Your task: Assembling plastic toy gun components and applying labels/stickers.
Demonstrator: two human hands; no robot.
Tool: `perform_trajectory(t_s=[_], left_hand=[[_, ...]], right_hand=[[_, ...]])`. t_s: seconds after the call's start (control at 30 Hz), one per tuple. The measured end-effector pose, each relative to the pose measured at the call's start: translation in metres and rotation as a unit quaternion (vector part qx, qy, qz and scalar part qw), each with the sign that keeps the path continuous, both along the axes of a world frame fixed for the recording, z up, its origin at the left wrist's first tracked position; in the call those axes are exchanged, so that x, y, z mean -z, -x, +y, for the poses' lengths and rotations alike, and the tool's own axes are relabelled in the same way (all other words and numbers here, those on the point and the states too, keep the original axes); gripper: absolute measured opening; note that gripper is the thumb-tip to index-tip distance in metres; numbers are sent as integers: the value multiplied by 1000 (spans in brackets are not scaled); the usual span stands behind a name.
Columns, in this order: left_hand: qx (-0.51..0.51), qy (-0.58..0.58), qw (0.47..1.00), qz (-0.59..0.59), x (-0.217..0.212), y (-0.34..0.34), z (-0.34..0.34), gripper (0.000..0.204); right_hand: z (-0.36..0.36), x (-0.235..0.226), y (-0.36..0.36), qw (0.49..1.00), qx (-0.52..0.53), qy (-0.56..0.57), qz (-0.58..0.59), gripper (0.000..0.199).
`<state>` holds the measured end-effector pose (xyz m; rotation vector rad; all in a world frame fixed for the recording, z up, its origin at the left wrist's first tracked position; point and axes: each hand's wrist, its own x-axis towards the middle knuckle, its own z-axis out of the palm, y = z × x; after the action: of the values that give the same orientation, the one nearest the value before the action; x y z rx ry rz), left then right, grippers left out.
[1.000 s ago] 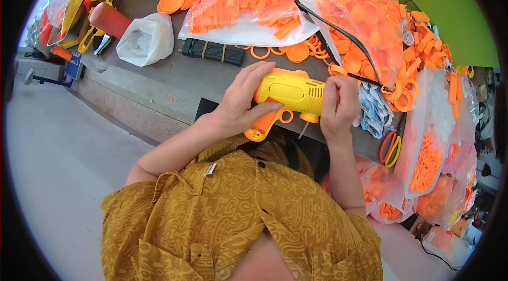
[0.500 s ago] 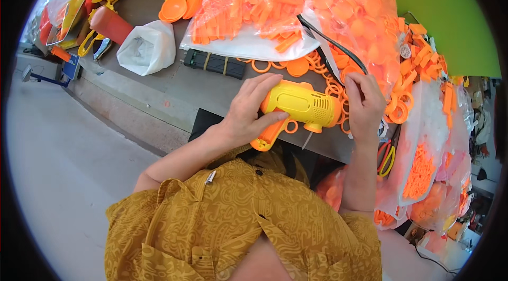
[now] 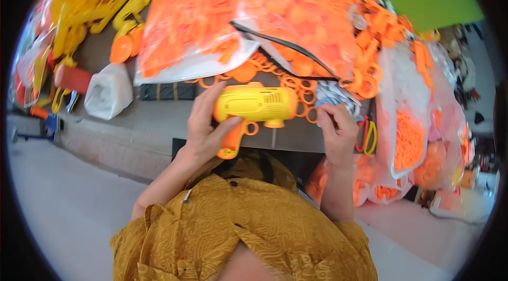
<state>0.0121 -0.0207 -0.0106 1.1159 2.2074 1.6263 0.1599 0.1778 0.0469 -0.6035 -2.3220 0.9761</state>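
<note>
My left hand (image 3: pixel 203 122) is wrapped around a yellow toy gun (image 3: pixel 256 104) with an orange grip, held level over the front of the table, its barrel end to the right. A small orange ring shape (image 3: pixel 251 128) shows by the grip. To the right, my right hand (image 3: pixel 338 129) is apart from the toy gun, thumb and fingertips pinched together. What they hold, if anything, is too small to make out. Several loose orange rings (image 3: pixel 306 95) lie just left of those fingertips, and a crumpled white-blue plastic bag (image 3: pixel 338 96) is behind them.
Clear bags of orange parts (image 3: pixel 196 22) fill the back, a black strip (image 3: pixel 286 44) across them. At left are a white pouch (image 3: pixel 109 92), a red cylinder (image 3: pixel 72 78) and yellow parts (image 3: pixel 87 1). Scissors (image 3: pixel 370 135) and a tub of small orange pieces (image 3: pixel 409 138) stand right.
The view has shifted, so the table's things appear further left. My right hand has come down away from the black strip, nearer the front of the table. My left hand keeps hold of the toy gun.
</note>
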Motion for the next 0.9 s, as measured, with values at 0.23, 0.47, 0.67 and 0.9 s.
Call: perform_trajectory(t_s=[0.23, 0.47, 0.67, 0.9], left_hand=[[-9, -35, 998, -57, -1, 1, 1, 55], [-42, -36, 996, -70, -2, -3, 3, 56], [-31, -61, 994, -87, 3, -3, 3, 60], [-64, -76, 988, 118, -24, 1, -5, 62]], right_hand=[[42, 8, -19, 987, 112, -114, -7, 8], [68, 16, 12, 927, 109, -347, -89, 16], [81, 21, 9, 921, 72, -382, -26, 14], [53, -15, 24, 976, 9, 78, 202, 8]])
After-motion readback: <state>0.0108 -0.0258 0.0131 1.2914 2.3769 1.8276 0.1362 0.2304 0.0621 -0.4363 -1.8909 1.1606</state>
